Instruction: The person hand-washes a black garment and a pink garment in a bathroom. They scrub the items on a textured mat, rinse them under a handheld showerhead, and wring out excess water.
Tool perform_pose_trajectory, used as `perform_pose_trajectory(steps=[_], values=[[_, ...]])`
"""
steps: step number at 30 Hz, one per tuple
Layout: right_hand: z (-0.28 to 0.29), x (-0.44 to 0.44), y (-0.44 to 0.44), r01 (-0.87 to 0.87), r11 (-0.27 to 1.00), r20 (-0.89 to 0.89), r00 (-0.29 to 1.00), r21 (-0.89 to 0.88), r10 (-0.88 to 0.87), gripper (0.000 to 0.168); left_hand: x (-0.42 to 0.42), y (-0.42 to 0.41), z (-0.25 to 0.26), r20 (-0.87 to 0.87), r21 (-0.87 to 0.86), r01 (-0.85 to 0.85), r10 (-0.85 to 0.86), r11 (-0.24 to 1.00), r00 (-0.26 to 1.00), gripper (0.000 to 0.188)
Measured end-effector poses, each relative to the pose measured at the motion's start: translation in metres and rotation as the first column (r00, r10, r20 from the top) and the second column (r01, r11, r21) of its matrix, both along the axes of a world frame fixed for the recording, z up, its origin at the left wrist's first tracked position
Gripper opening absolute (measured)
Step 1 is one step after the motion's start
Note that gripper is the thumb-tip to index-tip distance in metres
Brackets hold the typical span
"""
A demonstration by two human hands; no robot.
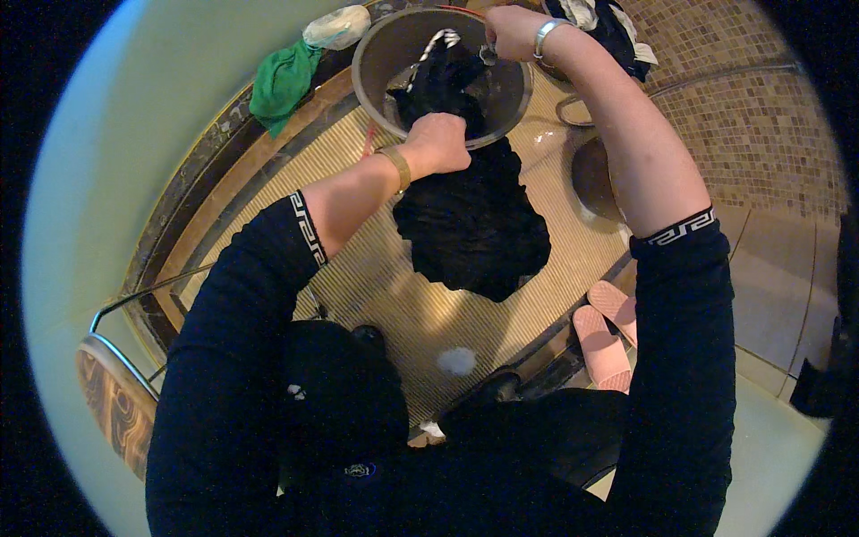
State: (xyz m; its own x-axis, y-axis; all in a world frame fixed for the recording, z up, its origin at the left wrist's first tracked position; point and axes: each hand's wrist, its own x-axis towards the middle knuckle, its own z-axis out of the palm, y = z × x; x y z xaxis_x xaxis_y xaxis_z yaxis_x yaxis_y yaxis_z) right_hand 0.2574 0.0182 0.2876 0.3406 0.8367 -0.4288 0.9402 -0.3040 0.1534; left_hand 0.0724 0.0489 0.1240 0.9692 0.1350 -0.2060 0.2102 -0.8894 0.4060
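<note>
A grey round basin (366, 74) stands on the ribbed floor before me. Black cloth with a black-and-white striped cord or edging (433, 48) lies inside it. More black cloth (473, 228) is spread on the floor against the near side of the basin. My left hand (439, 142), closed in a fist over the near rim, grips the black cloth. Curled fingers of my right hand (517, 33) are at the far right rim, beside a red strip (463, 9) and a small greyish thing (488, 55). What they hold is hidden.
Green cloth (285, 84) and a whitish bundle (337, 27) lie on the left ledge. Dark and white cloths (614, 33) are piled at upper right, above a dark round vessel (594, 178). Pink slippers (600, 346) rest at right; a wood-patterned seat (114, 396) stands at left.
</note>
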Motion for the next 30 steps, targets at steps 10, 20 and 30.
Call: perform_pose_trajectory(steps=[10, 20, 30], values=[[-0.08, 0.032, -0.057, 0.158, 0.985, 0.066, 0.985, 0.067, -0.162, 0.05, -0.006, -0.013, -0.005, 0.257, 0.008, 0.107, -0.105, 0.994, 0.961, 0.022], [-0.056, 0.06, -0.104, 0.182, 0.883, -0.268, 0.961, 0.434, -0.066, 0.05, -0.007, -0.015, -0.001, 0.271, 0.016, 0.153, -0.152, 0.988, 0.95, 0.031], [-0.142, -0.004, -0.062, -0.07, 0.811, 0.0, 0.996, 0.58, 0.086, 0.037, -0.011, -0.004, -0.012, 0.332, -0.014, 0.209, -0.193, 0.978, 0.923, 0.027]])
